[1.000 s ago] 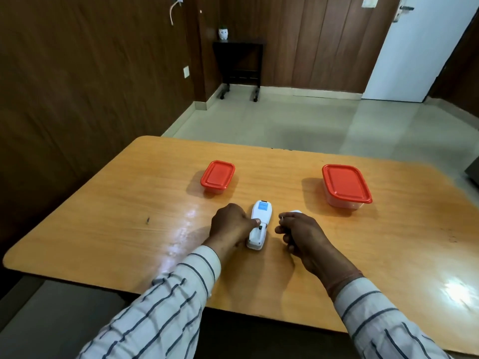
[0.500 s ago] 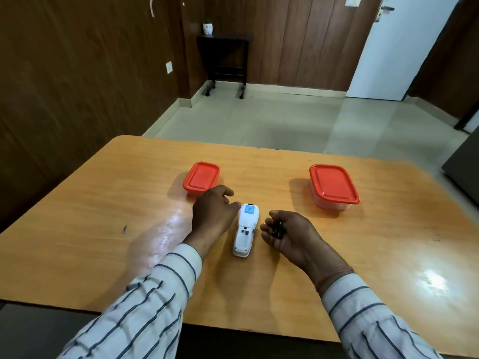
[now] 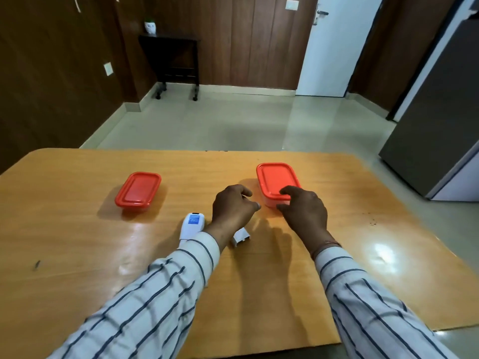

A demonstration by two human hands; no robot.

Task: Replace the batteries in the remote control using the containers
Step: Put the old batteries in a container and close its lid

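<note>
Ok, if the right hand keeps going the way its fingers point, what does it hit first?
Probably the right container: the right hand points up and left at its near corner, and one fingertip already overlaps the lid edge, though whether they touch is unclear.

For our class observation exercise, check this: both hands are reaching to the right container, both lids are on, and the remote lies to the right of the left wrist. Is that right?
Not quite. In the head view the remote lies to the left of the left wrist, partly under the sleeve. The rest stands: the left hand and right hand are at the right container, and it and the left container have lids on.
</note>
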